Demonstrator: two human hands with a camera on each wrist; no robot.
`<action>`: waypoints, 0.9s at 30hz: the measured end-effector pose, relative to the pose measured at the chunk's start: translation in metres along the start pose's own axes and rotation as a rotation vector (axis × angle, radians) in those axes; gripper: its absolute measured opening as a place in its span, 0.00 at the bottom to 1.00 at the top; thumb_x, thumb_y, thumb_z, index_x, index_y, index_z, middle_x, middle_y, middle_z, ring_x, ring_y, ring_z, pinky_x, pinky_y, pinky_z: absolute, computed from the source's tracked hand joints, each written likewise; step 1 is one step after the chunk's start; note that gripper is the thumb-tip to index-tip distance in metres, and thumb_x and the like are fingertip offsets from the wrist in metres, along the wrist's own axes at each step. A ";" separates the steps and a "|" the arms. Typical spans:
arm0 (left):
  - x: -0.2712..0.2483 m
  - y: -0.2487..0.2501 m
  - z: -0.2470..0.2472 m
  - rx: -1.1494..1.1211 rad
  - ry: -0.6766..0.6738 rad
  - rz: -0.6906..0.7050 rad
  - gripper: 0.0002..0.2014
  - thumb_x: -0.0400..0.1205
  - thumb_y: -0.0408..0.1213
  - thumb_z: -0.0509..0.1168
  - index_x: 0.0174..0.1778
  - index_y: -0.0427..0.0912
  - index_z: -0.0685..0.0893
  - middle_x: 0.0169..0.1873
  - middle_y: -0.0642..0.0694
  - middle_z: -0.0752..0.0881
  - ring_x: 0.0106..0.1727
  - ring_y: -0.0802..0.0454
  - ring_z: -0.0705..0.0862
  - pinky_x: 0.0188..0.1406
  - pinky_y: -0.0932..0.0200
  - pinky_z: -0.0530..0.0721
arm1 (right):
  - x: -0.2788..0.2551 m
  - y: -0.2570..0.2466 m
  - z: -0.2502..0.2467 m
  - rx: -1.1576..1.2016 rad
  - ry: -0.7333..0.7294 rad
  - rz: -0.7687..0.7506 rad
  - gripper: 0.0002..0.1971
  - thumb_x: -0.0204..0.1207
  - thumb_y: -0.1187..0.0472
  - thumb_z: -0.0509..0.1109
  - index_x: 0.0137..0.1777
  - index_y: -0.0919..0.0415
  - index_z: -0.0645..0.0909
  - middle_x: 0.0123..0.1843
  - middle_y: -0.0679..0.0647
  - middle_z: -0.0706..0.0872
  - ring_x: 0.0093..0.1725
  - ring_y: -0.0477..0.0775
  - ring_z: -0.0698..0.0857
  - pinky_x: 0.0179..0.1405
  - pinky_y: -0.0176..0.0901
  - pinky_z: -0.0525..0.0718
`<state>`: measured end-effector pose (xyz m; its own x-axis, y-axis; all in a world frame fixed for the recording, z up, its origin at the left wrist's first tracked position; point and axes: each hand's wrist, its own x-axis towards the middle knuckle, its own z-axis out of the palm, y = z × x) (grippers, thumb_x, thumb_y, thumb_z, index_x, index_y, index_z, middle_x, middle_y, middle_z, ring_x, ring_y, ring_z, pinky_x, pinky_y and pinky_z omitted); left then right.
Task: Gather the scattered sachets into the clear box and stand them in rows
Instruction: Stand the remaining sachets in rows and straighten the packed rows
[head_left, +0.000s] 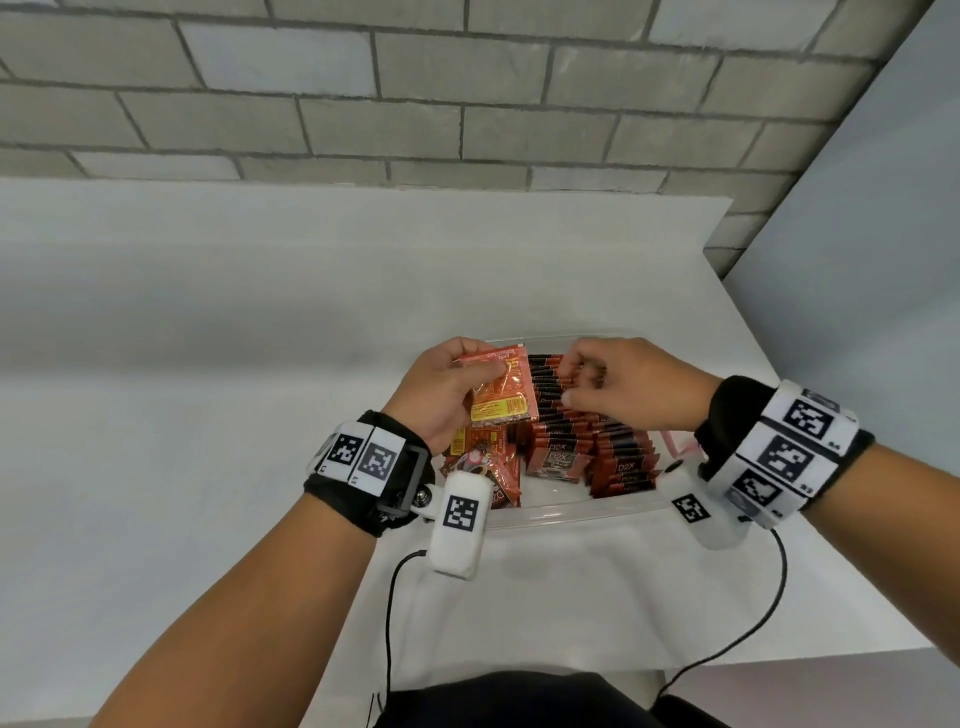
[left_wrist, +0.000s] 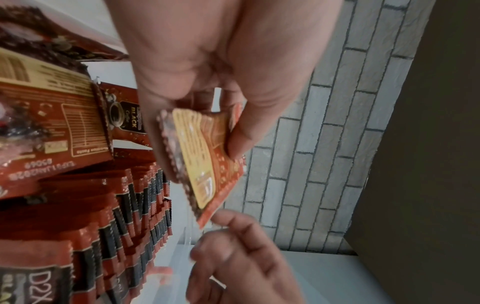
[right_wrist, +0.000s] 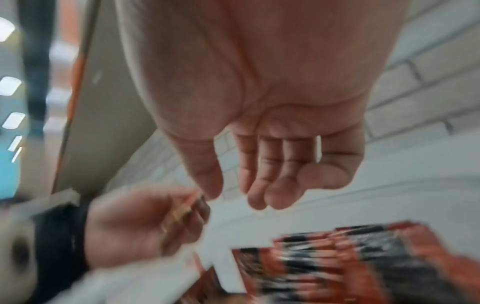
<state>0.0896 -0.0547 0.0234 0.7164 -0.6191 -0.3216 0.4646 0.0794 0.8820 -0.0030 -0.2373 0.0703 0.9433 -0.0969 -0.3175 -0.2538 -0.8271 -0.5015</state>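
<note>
I see most sachets (head_left: 597, 431) already standing in rows inside the clear box (head_left: 576, 514); my left hand (head_left: 441, 389) pinches a small stack (head_left: 501, 389) above it, while my right hand (head_left: 623, 384) hovers loosely curled, empty; some (head_left: 483, 467) lie loose.

Even, soft daylight-like light, no hard shadows; only a faint grey shade on the white table (head_left: 208, 364) beyond the hands. Sharp in the head view, with wide-angle bending of the brick wall (head_left: 467, 104) at the edges. Slight softness in the left wrist view; heavy motion blur across the right wrist view.
</note>
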 end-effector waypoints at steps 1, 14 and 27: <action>-0.002 0.000 0.002 0.012 -0.015 0.006 0.05 0.80 0.24 0.66 0.47 0.38 0.81 0.39 0.43 0.89 0.38 0.50 0.89 0.35 0.56 0.89 | -0.001 -0.001 -0.001 0.125 0.050 0.004 0.11 0.78 0.52 0.70 0.59 0.51 0.78 0.43 0.46 0.84 0.38 0.43 0.81 0.39 0.35 0.76; -0.010 0.007 0.025 -0.004 0.033 -0.044 0.20 0.76 0.57 0.65 0.40 0.41 0.78 0.29 0.47 0.79 0.31 0.51 0.82 0.31 0.56 0.85 | -0.016 -0.010 0.007 0.311 0.597 -0.144 0.05 0.75 0.59 0.74 0.39 0.53 0.81 0.36 0.45 0.84 0.34 0.42 0.79 0.33 0.27 0.75; -0.008 0.021 0.037 0.515 -0.024 0.316 0.10 0.82 0.29 0.67 0.50 0.51 0.85 0.33 0.53 0.91 0.32 0.54 0.89 0.30 0.61 0.87 | -0.017 -0.008 0.002 0.096 0.554 -0.183 0.22 0.78 0.54 0.70 0.72 0.55 0.76 0.61 0.49 0.78 0.61 0.48 0.77 0.61 0.39 0.74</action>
<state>0.0743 -0.0773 0.0571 0.7640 -0.6450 -0.0140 -0.0850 -0.1221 0.9889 -0.0174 -0.2283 0.0783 0.9381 -0.2533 0.2363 -0.0700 -0.8067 -0.5868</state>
